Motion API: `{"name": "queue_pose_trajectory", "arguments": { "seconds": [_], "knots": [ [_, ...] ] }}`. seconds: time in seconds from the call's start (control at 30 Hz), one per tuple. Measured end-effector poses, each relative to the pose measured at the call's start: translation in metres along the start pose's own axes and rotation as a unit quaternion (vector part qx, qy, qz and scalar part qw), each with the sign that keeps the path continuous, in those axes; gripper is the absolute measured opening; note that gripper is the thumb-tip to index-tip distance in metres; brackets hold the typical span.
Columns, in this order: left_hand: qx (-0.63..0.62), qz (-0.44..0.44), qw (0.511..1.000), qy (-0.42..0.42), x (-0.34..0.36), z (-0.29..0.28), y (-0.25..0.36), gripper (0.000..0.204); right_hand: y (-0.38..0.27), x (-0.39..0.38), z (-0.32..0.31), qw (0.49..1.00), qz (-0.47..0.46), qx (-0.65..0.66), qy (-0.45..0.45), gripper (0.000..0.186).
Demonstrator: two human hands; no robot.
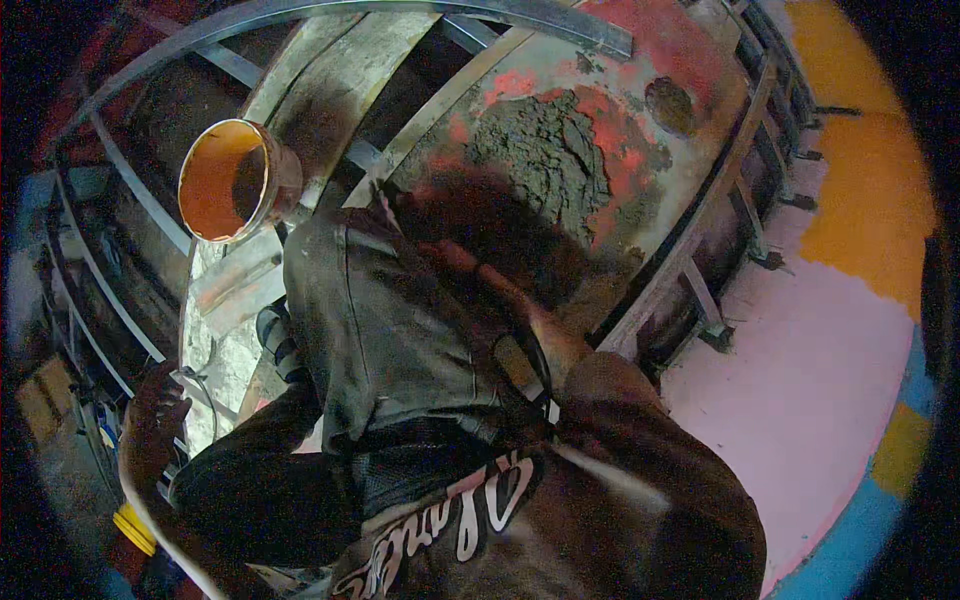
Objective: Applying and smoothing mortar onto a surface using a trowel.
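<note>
Although grey mortar [545,150] has been heaped on a red-smeared panel [690,165] at upper centre-right, most appears unspread; how much work remains cannot be told. To its lower left, the right hand [450,257] is lost in shadow, opening and grip indiscernible. An orange bucket [285,180] is seen upper left; lower left, the left hand [160,400] is loosely curled, its hold unclear.
</note>
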State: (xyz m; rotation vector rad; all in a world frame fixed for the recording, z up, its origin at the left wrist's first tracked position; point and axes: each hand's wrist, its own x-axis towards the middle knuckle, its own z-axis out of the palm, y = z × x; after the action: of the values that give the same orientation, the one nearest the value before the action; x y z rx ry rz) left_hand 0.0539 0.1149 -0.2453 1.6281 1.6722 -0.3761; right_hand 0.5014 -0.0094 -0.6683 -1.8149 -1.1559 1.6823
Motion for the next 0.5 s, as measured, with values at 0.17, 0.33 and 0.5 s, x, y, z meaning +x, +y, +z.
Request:
{"name": "queue_pose_trajectory", "arguments": {
  "seconds": [0.17, 0.33, 0.5],
  "knots": [
    [0.065, 0.018, 0.998, 0.014, -0.002, 0.003, -0.006, 0.053, 0.051, -0.054, -0.039, 0.997, 0.045, 0.067, 0.015, 0.030],
    [0.089, 0.038, 0.995, -0.015, 0.002, 0.009, 0.003, 0.055, 0.087, -0.101, -0.059, 0.994, 0.065, 0.089, 0.014, 0.030],
    [0.057, 0.016, 0.998, -0.025, 0.019, 0.005, -0.006, 0.059, 0.089, -0.111, -0.017, 0.993, 0.054, 0.095, -0.036, 0.031]
  ]
}}
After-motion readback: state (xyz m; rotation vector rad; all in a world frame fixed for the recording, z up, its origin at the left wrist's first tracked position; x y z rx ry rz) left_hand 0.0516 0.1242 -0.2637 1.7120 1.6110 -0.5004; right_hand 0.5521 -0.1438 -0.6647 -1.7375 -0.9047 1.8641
